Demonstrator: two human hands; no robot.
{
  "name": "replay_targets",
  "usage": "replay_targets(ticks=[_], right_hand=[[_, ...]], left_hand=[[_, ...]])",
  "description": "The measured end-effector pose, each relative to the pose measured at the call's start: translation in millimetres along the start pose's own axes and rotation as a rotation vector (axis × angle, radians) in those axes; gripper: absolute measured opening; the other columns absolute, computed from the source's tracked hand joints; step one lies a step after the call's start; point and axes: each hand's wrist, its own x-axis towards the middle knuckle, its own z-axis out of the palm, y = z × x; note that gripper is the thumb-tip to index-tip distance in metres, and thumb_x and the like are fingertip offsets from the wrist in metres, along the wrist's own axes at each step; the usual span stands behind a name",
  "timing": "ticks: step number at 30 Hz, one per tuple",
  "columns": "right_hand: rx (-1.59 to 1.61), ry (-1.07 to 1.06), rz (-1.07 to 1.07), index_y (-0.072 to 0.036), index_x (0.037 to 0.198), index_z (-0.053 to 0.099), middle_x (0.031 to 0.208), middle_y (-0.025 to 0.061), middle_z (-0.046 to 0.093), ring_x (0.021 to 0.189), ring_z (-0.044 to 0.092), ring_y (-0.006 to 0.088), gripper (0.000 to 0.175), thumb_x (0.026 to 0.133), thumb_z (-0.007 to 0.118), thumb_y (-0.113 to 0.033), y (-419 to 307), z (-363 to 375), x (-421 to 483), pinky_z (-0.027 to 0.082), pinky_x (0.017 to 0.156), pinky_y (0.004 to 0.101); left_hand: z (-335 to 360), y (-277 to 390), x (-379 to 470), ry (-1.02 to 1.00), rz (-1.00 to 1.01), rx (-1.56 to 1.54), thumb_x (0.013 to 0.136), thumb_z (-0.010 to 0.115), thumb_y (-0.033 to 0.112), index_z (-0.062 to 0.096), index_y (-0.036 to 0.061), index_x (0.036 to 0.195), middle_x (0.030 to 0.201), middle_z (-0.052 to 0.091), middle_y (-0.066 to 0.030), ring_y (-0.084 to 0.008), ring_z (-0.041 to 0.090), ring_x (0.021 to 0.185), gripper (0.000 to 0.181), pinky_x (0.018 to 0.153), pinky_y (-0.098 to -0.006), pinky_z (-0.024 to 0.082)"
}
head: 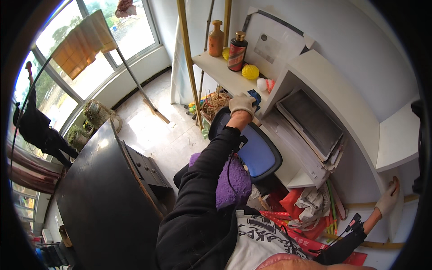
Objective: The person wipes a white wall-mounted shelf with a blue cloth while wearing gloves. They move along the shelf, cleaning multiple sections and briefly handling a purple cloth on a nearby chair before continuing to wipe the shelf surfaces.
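Observation:
My left hand (242, 104), in a light work glove, holds a dark blue cloth (255, 98) against the edge of a white shelf (233, 81). On that shelf stand an orange-brown bottle (216, 41), a dark bottle with a red label (237, 52), a yellow ribbed ball (250, 72) and a small red-and-white item (266, 84). My right hand (388, 199), gloved too, is at the far right, touching or very near an upright white panel (395, 219) of the shelving; its grip is unclear. Beside my left hand, a shelf compartment holds a stack of papers and dark-covered folders (310, 125).
A blue-backed chair (258, 152) with a purple cover (233, 182) stands close before me. A dark desk (108, 189) is at left. Red bags (292, 202) lie below the shelving. Potted plants (96, 113) and another person (37, 125) are by the windows.

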Motion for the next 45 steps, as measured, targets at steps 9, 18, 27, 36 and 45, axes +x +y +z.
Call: replay_targets(ticks=[9,18,27,36,45], right_hand=[[-0.051,0.057,0.016,-0.008,0.126,0.070,0.116,0.0089,0.074,0.108,0.070,0.0210,0.037,0.107,0.048,-0.031,-11.2,-4.5,-5.2,0.050,0.094,0.0317],[0.000,0.076,0.038,-0.009,0.127,0.071,0.116,0.0087,0.074,0.108,0.070,0.0211,0.037,0.107,0.049,-0.032,-17.5,-3.3,-7.8,0.051,0.094,0.0316],[0.067,0.090,0.052,-0.010,0.128,0.070,0.119,0.0083,0.073,0.110,0.070,0.0211,0.038,0.107,0.048,-0.032,-20.6,-1.9,-9.3,0.052,0.095,0.0317],[0.031,0.084,0.069,-0.008,0.126,0.070,0.121,0.0087,0.073,0.112,0.070,0.0214,0.038,0.107,0.046,-0.030,-29.6,-2.2,-9.7,0.052,0.095,0.0322],[0.093,0.084,0.077,-0.003,0.126,0.069,0.123,0.0106,0.073,0.114,0.070,0.0224,0.038,0.108,0.047,-0.027,-29.9,-1.3,-10.7,0.052,0.098,0.0311]], left_hand=[[16.6,-30.2,-12.3,0.128,-0.065,-0.224,0.076,0.081,0.040,0.080,0.0306,0.106,0.113,0.070,-0.0112,-0.0341,0.069,0.102,0.031,0.088,-0.0441,0.057],[12.9,-3.6,48.8,-0.149,0.039,0.114,0.085,0.073,0.039,0.075,0.0346,0.116,0.116,0.070,-0.0099,-0.0323,0.070,0.104,0.031,0.088,-0.0452,0.057],[-16.9,1.3,18.6,-0.287,0.270,0.038,0.084,0.070,0.027,0.078,0.0317,0.111,0.118,0.069,-0.0154,-0.0366,0.068,0.107,0.029,0.092,-0.0450,0.056],[-1.0,28.2,43.4,-0.300,0.237,0.172,0.094,0.060,0.027,0.074,0.0163,0.117,0.122,0.072,-0.0124,-0.0327,0.070,0.111,0.030,0.091,-0.0442,0.057],[0.5,0.1,11.2,-0.261,0.246,0.041,0.089,0.068,0.026,0.075,0.0349,0.118,0.120,0.069,-0.0118,-0.0338,0.069,0.109,0.031,0.092,-0.0450,0.056]])
